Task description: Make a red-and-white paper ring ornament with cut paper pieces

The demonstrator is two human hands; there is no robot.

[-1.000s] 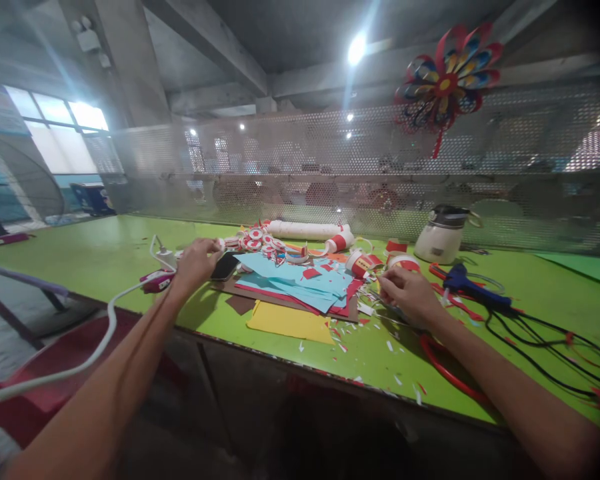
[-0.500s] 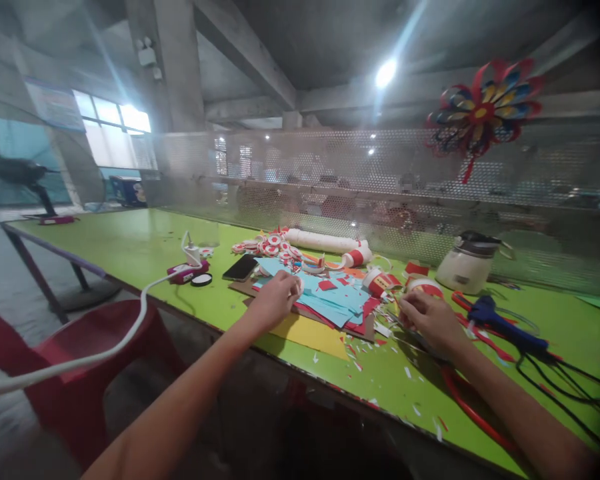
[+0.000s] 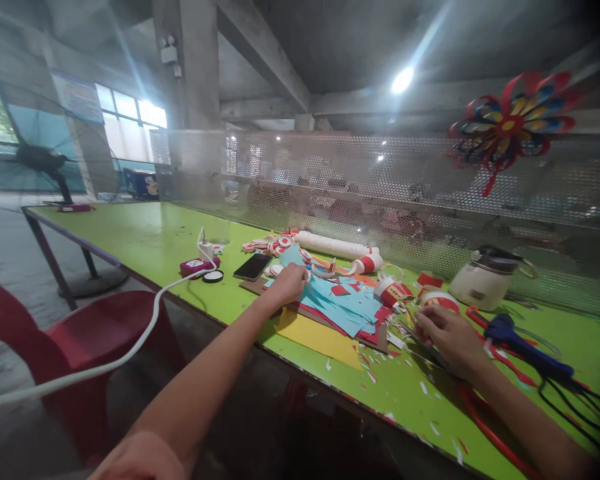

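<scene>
My left hand [image 3: 291, 285] is closed in a pinch over the pile of cut light blue paper [image 3: 347, 303]. A light blue paper piece [image 3: 291, 255] stands up beside its fingers and appears to be gripped; the fingertips are partly hidden. My right hand [image 3: 447, 333] hovers low over the table, thumb and fingers pressed together. Whatever they may hold is hidden. In front of it lies a red-and-white paper roll [image 3: 439, 301], and a second such roll [image 3: 391, 292] is to its left. Below the right wrist, a red curved handle [image 3: 495, 427] runs along the green table.
Yellow paper [image 3: 320, 337] lies at the front edge. A phone [image 3: 252, 267], red-and-white discs [image 3: 286, 244] and a long white roll [image 3: 335, 245] are farther back. To the right are a kettle [image 3: 483, 280] and a blue glue gun [image 3: 525, 343] with cables. A white cord [image 3: 130, 353] crosses left.
The view has shifted, moving the scene rightward. A light blue paper piece has risen beside my left hand. A small white round thing at my left fingertips is now mostly out of sight.
</scene>
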